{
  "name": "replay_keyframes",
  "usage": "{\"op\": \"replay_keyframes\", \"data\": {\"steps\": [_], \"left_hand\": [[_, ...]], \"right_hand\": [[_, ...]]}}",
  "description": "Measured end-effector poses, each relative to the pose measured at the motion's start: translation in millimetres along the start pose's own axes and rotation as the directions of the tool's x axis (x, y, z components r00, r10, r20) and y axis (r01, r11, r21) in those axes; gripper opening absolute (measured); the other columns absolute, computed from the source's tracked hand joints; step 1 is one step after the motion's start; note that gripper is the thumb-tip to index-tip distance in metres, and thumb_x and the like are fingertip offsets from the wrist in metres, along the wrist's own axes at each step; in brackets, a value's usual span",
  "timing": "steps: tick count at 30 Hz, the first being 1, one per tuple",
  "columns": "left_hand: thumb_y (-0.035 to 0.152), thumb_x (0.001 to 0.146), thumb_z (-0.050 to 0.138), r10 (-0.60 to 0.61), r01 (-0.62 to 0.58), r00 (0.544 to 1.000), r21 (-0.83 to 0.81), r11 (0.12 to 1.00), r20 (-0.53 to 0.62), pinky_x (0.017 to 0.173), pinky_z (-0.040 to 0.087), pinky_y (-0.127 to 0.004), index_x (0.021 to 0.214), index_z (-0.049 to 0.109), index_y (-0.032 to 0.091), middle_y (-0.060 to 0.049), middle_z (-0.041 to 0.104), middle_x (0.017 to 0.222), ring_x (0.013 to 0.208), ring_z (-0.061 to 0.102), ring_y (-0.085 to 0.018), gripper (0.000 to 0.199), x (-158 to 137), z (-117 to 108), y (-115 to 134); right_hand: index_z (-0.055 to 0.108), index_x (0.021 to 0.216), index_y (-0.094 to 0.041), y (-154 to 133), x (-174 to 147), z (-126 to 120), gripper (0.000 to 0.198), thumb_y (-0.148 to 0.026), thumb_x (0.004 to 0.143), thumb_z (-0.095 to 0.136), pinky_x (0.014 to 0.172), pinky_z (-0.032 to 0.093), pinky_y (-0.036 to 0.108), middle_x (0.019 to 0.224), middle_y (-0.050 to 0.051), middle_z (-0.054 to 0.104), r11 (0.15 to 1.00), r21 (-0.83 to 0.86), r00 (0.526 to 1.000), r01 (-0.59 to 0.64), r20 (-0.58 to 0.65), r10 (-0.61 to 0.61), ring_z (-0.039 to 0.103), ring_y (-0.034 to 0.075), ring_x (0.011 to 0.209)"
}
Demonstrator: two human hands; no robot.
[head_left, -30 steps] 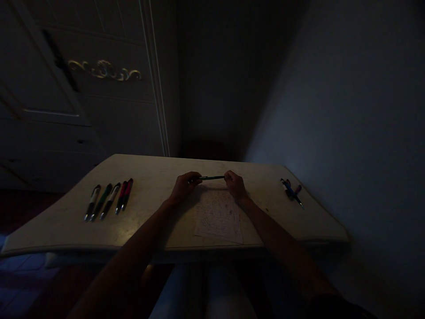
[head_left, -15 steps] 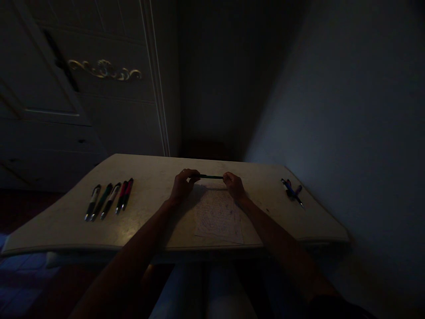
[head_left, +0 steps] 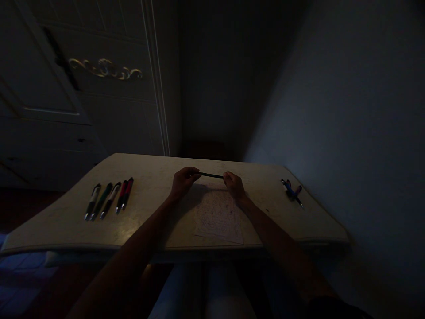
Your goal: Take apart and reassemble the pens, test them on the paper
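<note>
A dark green pen is stretched level between my two hands, above the far edge of a scribbled sheet of paper. My left hand is closed on the pen's left end, and my right hand pinches its right end. Both ends of the pen are hidden in the fingers. To the left lies a row of several pens, some with white, green or red barrels, side by side and slanted. At the right, a small pile of pens lies crossed, with blue and purple ones among them.
The pale tabletop has a curved front edge close to my lap. A wall runs along its right side. Behind on the left stands a cabinet with ornate trim. The room is dim.
The pen has tilted slightly, its left end now a little higher, as my left hand rose a touch. My right hand, the paper and the other pens stay in place.
</note>
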State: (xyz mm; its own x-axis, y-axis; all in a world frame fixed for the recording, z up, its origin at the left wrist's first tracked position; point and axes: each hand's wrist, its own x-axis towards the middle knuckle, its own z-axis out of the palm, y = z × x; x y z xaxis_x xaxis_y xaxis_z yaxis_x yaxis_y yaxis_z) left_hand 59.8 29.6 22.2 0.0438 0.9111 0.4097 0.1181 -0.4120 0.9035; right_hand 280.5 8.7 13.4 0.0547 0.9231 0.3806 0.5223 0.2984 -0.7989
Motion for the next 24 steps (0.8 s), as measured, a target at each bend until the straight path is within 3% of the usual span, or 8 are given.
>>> {"op": "replay_keyframes", "data": {"steps": [6,15,21,24], "left_hand": [[0.041,0.059,0.085,-0.170,0.153,0.985,-0.343,0.927,-0.020,0.057,0.045,-0.024,0.085,0.070,0.015,-0.001,0.064,0.070,0.062,0.057,-0.012,0.039,3,1,-4],[0.037,0.054,0.088,-0.317,0.285,0.947,-0.567,0.772,0.044,0.052,0.041,-0.020,0.074,0.068,0.013,-0.002,0.062,0.069,0.059,0.054,-0.009,0.037,4,-1,5],[0.028,0.059,0.086,-0.432,0.332,0.901,-0.702,0.631,0.037,0.051,0.042,-0.020,0.077,0.064,0.015,0.003,0.058,0.065,0.057,0.054,-0.008,0.031,8,-6,7],[0.023,0.071,0.078,-0.494,0.362,0.868,-0.749,0.554,0.054,0.054,0.045,-0.021,0.078,0.061,0.016,0.002,0.061,0.068,0.060,0.058,-0.010,0.020,9,-8,9]], "right_hand": [[0.045,0.063,-0.022,-1,-1,3,0.043,-0.054,0.090,0.038,0.054,0.032,0.026,0.056,-0.003,0.042,0.997,0.081,1.000,-0.004,0.024,0.002,0.041,0.013,0.054],[0.049,0.066,-0.021,-5,-1,2,0.042,-0.054,0.090,0.041,0.053,0.033,0.026,0.053,-0.004,0.042,0.979,0.203,0.999,-0.029,-0.029,0.036,0.041,0.012,0.050],[0.049,0.066,-0.021,-5,1,-1,0.040,-0.052,0.089,0.041,0.053,0.034,0.025,0.052,-0.004,0.042,0.979,0.203,0.996,-0.024,-0.076,0.040,0.041,0.012,0.050],[0.050,0.065,-0.021,-5,1,0,0.040,-0.053,0.088,0.042,0.054,0.035,0.025,0.053,-0.004,0.043,0.983,0.182,0.997,-0.037,-0.057,0.048,0.042,0.012,0.050]]}}
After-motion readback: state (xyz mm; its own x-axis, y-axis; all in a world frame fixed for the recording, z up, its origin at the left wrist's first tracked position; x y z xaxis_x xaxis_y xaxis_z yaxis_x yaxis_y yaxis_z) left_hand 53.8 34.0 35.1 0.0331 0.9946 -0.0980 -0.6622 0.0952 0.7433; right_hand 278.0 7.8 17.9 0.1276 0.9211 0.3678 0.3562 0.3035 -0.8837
